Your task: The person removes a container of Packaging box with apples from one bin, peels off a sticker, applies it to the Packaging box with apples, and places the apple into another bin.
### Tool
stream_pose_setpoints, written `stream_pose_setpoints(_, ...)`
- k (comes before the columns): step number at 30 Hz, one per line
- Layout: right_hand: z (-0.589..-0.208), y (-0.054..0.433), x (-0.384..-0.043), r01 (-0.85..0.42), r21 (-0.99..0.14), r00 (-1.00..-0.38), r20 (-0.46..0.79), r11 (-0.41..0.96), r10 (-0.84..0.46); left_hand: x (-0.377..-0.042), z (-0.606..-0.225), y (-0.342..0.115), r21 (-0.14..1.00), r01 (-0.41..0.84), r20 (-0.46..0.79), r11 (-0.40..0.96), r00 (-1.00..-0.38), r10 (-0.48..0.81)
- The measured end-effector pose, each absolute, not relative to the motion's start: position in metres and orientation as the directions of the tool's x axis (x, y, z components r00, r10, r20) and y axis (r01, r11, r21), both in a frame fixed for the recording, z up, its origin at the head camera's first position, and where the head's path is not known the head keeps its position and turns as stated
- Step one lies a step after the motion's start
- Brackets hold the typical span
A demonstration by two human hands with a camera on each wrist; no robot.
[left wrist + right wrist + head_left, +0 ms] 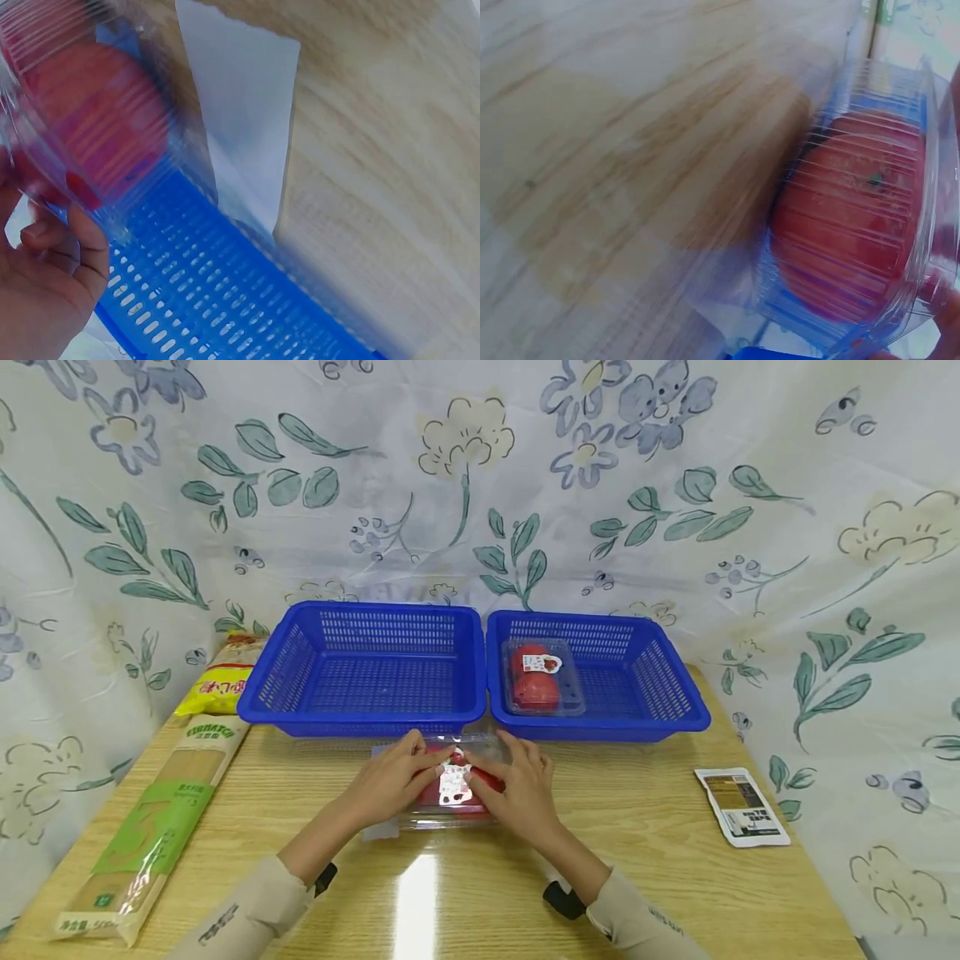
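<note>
A clear plastic box (442, 821) of red tomatoes (428, 789) lies on the table in front of the baskets. On its lid is a white label (454, 787) with red print. My left hand (395, 781) and right hand (525, 781) lie over the two ends of the box, their thumbs and index fingertips touching the label. In the left wrist view, the other fingers of my left hand (56, 262) bend beside the ridged box wall. The right wrist view shows a tomato (847, 217) through the plastic; only a sliver of my right hand shows.
Two blue baskets (360, 727) (600, 732) stand behind; the right one contains another labelled tomato box (573, 693). A white paper slip (247, 112) lies beside the box. To the left are a pasta pack (150, 831) and a yellow bag (217, 685); at right, a small pouch (742, 807).
</note>
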State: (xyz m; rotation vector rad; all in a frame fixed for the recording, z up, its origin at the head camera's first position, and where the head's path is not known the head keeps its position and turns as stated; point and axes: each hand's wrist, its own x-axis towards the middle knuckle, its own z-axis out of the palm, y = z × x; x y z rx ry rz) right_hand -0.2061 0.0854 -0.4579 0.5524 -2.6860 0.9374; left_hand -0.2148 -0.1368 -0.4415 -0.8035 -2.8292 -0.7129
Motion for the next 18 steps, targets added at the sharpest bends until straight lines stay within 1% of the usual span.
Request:
stream_pose_setpoints(5,-0.457,0.085,-0.206,-0.429,-0.559,-0.893,0.380,0.709,-0.241,-0.213,-0.446,-0.136,0.439,0.481,0.285,0.759,-0.875,0.390)
stream_pose_setpoints(8,-0.456,0.089,-0.199,-0.420,-0.568,-0.896,0.382,0.708,-0.225,-0.208,-0.449,-0.142,0.489,0.435,0.333,0.756,-0.894,0.299)
stream_pose_setpoints(12,-0.455,0.099,-0.187,-0.402,-0.616,-0.908,0.363,0.678,-0.209,-0.194,-0.452,-0.156,0.563,0.348,0.367,0.750,-0.918,0.151)
stream_pose_setpoints(15,-0.457,0.108,-0.184,-0.391,-0.665,-0.919,0.319,0.636,-0.232,-0.182,-0.454,-0.163,0.612,0.266,0.324,0.744,-0.943,0.071)
stream_pose_setpoints(18,-0.458,0.115,-0.186,-0.358,-0.733,-0.928,0.212,0.579,-0.305,-0.172,-0.456,-0.167,0.656,0.176,0.229,0.734,-0.973,0.029)
